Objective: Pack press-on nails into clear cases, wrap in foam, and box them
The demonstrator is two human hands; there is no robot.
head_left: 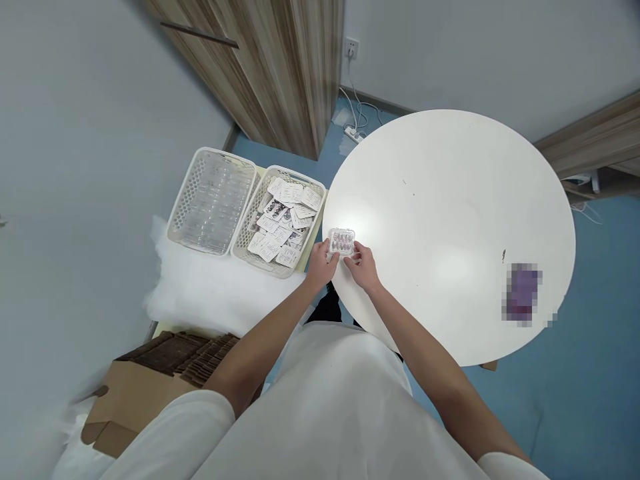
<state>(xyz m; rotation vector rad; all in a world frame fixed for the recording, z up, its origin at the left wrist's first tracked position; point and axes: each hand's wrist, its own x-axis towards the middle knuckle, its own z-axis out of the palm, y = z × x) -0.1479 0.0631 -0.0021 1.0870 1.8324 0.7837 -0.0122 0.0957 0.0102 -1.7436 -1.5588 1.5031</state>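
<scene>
A small clear plastic box with two rows of small, shiny oval pieces in it sits at the near left edge of the round white table. My left hand grips its left side, thumb at the near corner. On the opposite side, the fingers of my right hand close on the right edge. Both hands rest at the table's rim. The pieces look like press-on nails, but they are too small to be sure.
Left of the table stand two white baskets, one basket holding printed cards and another basket holding clear plastic cases. White padding lies below them, near a cardboard box of folded brown cardboard. A blurred purple item lies on the table's right.
</scene>
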